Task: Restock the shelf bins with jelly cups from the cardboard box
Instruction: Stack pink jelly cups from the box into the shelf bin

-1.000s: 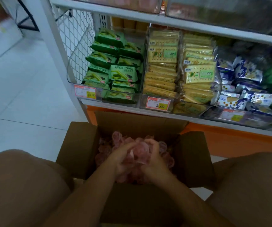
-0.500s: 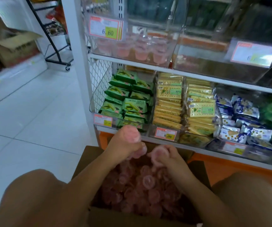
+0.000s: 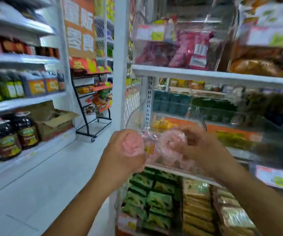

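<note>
Both grips are now up at shelf height, where half a second ago they worked low over the cardboard box; that box has dropped out of view beneath them. The left grip [image 3: 125,150] is curled round a clump of pink jelly cups [image 3: 131,145], just short of the clear bin [image 3: 164,163], whose price tag [image 3: 149,147] sits just to this grip's right. Beyond the tag, more pink cups show blurred through the bin's front wall. The right grip [image 3: 200,147] holds a further handful at the bin's top; blur hides whether it has crossed the rim. Green cookie packs [image 3: 154,200] lie below both grips. Scooping and lifting look done, so release into the bin seems the step in hand.
</note>
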Available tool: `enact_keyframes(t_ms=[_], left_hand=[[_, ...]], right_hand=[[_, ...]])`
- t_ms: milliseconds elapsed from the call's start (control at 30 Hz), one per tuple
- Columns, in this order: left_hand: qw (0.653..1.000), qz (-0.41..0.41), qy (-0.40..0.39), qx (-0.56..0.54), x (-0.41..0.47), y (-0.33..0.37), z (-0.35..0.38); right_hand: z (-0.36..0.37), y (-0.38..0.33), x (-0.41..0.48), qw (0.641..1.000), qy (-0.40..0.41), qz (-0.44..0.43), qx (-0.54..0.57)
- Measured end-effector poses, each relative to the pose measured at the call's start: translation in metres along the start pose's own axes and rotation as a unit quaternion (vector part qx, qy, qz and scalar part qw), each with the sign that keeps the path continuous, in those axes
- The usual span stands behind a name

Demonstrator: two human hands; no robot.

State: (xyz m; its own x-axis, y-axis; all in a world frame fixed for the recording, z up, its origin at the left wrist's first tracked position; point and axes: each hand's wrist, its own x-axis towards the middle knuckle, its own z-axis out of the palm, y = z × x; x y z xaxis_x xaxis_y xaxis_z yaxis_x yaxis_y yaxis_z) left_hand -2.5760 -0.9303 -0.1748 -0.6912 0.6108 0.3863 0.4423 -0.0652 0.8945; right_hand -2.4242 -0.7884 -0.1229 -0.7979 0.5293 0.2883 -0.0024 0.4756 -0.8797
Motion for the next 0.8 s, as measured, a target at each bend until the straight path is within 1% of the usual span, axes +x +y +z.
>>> enact_keyframes(t_ms=[100, 167, 200, 300, 400, 500, 567, 633, 800], left_hand=[[0.999, 0.026, 0.014, 0.013, 0.028, 0.015, -0.015], [0.998, 0.049, 0.014, 0.033, 0.042, 0.018, -0.019], [0.998, 0.055, 0.012, 0.042, 0.048, 0.019, -0.021], [0.994, 0.081, 0.0, 0.068, 0.063, 0.018, -0.025], [0.99, 0.114, 0.003, 0.083, 0.077, 0.016, -0.029], [0.992, 0.096, -0.007, 0.08, 0.082, 0.005, -0.031], [0.995, 0.073, -0.015, 0.059, 0.083, -0.003, -0.032], [0.997, 0.059, -0.016, 0.053, 0.083, -0.01, -0.03], [0.998, 0.035, -0.022, 0.054, 0.082, -0.014, -0.021]], right_hand=[[-0.011, -0.014, 0.08, 0.987, 0.032, 0.004, -0.156], [-0.008, -0.001, 0.136, 0.971, 0.014, 0.056, -0.232], [-0.004, 0.009, 0.161, 0.964, 0.002, 0.084, -0.251], [0.015, 0.043, 0.22, 0.955, -0.018, 0.15, -0.256], [0.028, 0.08, 0.263, 0.944, 0.0, 0.238, -0.23], [0.041, 0.119, 0.294, 0.932, -0.052, 0.286, -0.216], [0.05, 0.127, 0.296, 0.935, -0.074, 0.288, -0.196], [0.055, 0.128, 0.295, 0.932, -0.085, 0.288, -0.203], [0.053, 0.125, 0.286, 0.917, -0.107, 0.262, -0.28]])
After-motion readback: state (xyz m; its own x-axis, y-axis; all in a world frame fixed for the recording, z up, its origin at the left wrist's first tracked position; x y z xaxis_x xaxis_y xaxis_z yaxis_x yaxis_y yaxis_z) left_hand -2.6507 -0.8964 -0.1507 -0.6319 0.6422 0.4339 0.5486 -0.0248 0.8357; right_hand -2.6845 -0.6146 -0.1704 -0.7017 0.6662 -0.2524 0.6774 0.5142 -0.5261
